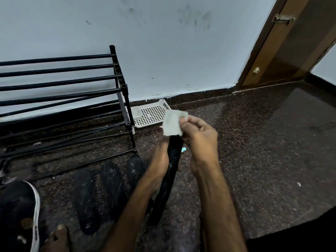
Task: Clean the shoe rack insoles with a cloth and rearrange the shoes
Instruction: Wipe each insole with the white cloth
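My left hand point(160, 160) grips a black insole point(168, 179), held edge-on and pointing away from me above the floor. My right hand point(198, 137) pinches a small white cloth point(172, 122) against the insole's far tip. Three more black insoles point(85, 199) point(112, 184) point(135, 168) lie side by side on the floor, in front of the rack and left of my arms. The black metal shoe rack point(72, 95) stands against the wall at the left, with no shoes on the bars in view. A black shoe with a white sole point(20, 215) sits at the bottom left.
A white perforated plastic tray point(151, 113) lies on the floor by the wall, right of the rack. A small pale green object point(184, 149) shows behind the held insole. A brown wooden door point(283, 51) stands at the right. My bare foot point(58, 237) rests near the shoe on the dark speckled floor.
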A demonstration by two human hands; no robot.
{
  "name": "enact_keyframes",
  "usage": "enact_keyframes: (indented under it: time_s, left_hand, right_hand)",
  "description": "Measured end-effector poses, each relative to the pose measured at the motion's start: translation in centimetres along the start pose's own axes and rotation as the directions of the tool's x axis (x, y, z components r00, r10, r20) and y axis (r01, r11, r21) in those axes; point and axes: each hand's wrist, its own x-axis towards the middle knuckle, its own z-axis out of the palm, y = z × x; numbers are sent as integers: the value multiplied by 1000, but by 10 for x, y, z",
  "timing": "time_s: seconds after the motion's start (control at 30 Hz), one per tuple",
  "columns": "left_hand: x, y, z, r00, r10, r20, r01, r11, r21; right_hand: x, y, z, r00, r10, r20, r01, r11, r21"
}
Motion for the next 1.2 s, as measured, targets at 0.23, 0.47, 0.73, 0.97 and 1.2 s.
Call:
enact_keyframes:
  time_s: [0.23, 0.47, 0.73, 0.97, 1.2]
  left_hand:
    - [-12, 10, -12, 978, -139, 157, 165, 972, -167]
    - [-8, 8, -8, 960, -185, 211, 246, 915, -320]
    - [-16, 9, 1, 973, -168, 156, 213, 911, -354]
    - [-11, 16, -11, 948, -202, 246, 280, 899, -338]
    - [-16, 18, -6, 937, -164, 310, 292, 853, -431]
  right_hand:
    - [17, 6, -37, 971, -127, -204, 91, 980, -176]
    - [10, 30, -19, 868, -496, -39, 305, 594, -745]
    - [12, 38, -10, 785, -509, 352, 579, 403, -709]
    - [24, 33, -35, 812, -473, 342, 511, 291, -809]
    - [20, 29, -16, 751, -435, 498, 646, 323, -692]
